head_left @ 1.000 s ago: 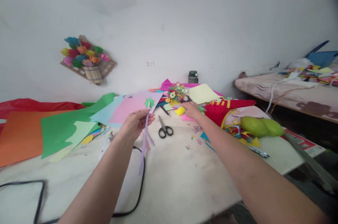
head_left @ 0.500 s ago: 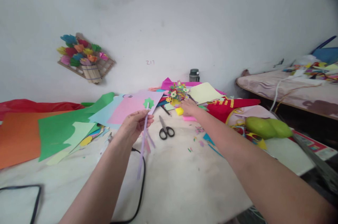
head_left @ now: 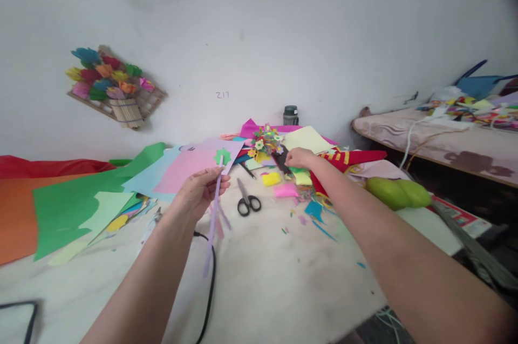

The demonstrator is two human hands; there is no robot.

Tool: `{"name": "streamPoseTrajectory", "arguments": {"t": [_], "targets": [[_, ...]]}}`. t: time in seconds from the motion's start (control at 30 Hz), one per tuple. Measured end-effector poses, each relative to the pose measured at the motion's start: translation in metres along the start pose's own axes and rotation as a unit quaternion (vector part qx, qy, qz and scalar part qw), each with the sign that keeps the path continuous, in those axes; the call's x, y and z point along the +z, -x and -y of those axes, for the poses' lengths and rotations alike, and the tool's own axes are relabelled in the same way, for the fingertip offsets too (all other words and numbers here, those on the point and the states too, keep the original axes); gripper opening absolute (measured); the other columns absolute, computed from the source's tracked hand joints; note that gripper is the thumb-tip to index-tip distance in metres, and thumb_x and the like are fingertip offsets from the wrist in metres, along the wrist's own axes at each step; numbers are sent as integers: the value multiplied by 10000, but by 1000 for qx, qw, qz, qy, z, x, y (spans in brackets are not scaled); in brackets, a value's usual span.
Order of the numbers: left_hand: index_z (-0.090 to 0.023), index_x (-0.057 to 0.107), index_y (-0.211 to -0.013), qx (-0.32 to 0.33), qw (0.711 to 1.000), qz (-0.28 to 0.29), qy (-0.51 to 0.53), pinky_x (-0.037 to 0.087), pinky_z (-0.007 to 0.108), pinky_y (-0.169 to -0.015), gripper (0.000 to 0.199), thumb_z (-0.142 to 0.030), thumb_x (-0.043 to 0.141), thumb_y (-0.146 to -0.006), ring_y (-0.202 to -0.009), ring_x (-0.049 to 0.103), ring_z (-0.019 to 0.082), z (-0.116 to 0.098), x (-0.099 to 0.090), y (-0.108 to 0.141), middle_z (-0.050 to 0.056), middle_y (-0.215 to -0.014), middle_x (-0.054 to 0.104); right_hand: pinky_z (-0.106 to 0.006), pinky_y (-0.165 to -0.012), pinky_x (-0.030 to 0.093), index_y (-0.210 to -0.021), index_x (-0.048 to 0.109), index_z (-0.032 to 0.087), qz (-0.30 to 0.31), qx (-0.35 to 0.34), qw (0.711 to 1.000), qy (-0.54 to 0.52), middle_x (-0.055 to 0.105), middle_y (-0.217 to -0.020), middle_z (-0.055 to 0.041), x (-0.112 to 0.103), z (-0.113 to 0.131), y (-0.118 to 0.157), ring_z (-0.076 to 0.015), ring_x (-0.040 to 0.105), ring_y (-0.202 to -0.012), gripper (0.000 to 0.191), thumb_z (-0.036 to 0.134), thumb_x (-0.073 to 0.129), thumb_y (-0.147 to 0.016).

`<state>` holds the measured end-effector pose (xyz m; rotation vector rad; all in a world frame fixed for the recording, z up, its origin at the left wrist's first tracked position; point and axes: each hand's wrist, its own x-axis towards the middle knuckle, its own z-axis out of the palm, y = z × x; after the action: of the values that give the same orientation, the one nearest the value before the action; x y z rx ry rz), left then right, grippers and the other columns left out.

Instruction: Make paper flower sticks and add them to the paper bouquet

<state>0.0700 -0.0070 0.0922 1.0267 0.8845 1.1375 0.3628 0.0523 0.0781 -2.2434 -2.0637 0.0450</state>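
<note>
My left hand (head_left: 205,188) pinches a lilac paper strip (head_left: 213,220), which hangs down below the fingers. A green paper flower (head_left: 222,157) sits at the strip's upper end, just above my fingertips. My right hand (head_left: 298,158) is over the back of the table with its fingers curled together; what they hold, if anything, is too small to make out. Near it lie yellow (head_left: 271,179) and pink (head_left: 286,190) packets and a bunch of small paper flowers (head_left: 266,140). Scissors (head_left: 248,202) with black handles lie between my hands.
Coloured paper sheets (head_left: 76,203) cover the left side. A black cable (head_left: 211,290) runs toward the front edge. Green fruit (head_left: 399,193) and red cloth (head_left: 364,157) lie at the right. A dark bottle (head_left: 290,115) stands by the wall.
My right hand has moved off the yellow and pink packets, to the right of the flower bunch, and its fingers have curled. The view has shifted slightly right. My left hand keeps the strip.
</note>
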Motion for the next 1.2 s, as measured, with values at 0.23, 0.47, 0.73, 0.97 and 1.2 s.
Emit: {"name": "streamPoseTrajectory", "arguments": {"t": [0.23,0.47,0.73,0.97,1.2], "targets": [[-81,594,-804,-7,1000,18,2,475,155,-434,97,-111,567,-715,-479,588,97,-2,11,3,64,-609,639,-245,-597,413,-748,686,162,88,15,996,-5,668,-776,-70,-5,-4,8,-173,597,-672,221,312,538,-680],[-86,600,-798,6,1000,2,11,479,151,-438,95,-115,574,-711,-473,584,91,-7,5,1,59,-617,641,-275,-668,422,-860,666,185,-20,78,997,-11,655,-867,-93,7,5,-11,-211,603,-806,242,301,537,-691],[-92,599,-786,4,1000,2,17,476,154,-427,90,-109,575,-702,-473,586,95,-4,0,-4,58,-619,643,-369,-805,364,-1031,579,123,-83,172,982,-9,584,-1027,-165,25,5,-20,-304,480,-1046,557,522,541,-645],[-92,597,-791,-6,1000,-3,13,474,154,-425,95,-111,575,-700,-465,582,93,-3,0,-4,58,-615,641,-386,-841,306,-1117,487,134,-44,192,980,-15,543,-1093,-158,37,18,-27,-302,442,-1083,726,581,591,-556],[-95,600,-801,-3,1000,-15,17,481,154,-432,100,-115,572,-707,-473,583,91,-8,-6,-5,55,-621,638,-404,-849,283,-1000,580,118,-156,153,976,2,561,-1050,-178,38,32,-33,-301,455,-1044,486,490,512,-694]]}}
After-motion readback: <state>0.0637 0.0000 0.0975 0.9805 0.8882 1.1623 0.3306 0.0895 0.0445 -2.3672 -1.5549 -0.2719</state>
